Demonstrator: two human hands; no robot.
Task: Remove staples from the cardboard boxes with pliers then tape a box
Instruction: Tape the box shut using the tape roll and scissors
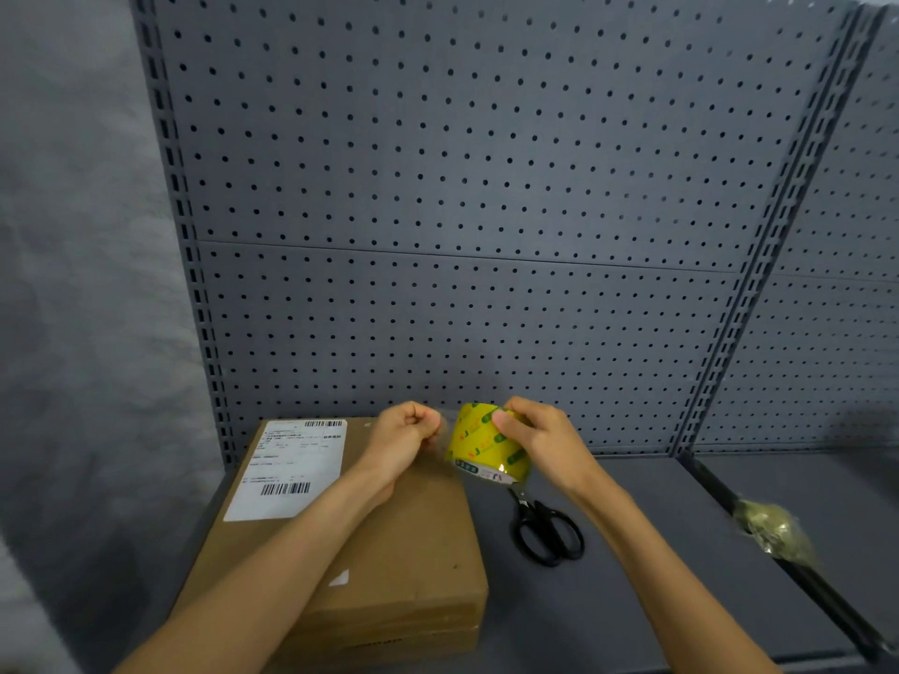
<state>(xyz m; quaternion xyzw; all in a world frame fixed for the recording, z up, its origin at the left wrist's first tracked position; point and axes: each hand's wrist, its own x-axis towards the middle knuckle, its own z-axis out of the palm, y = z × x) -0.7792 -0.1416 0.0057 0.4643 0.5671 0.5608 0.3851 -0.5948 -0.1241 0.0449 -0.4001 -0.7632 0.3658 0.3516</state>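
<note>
Right hand [540, 440] grips the yellow tape roll [486, 442]; left hand [406, 432], just beside it, pinches its clear free end above the brown box [413, 552].

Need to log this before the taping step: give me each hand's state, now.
Left hand: fingers curled, pinching the clear tape end pulled from the roll.
Right hand: grips the yellow packing tape roll.

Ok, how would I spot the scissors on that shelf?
Find the cardboard box lying on the grey shelf. Just right of it, below the yellow tape roll in the right hand, lie the scissors: the only all-black thing there, with two looped handles.
</note>
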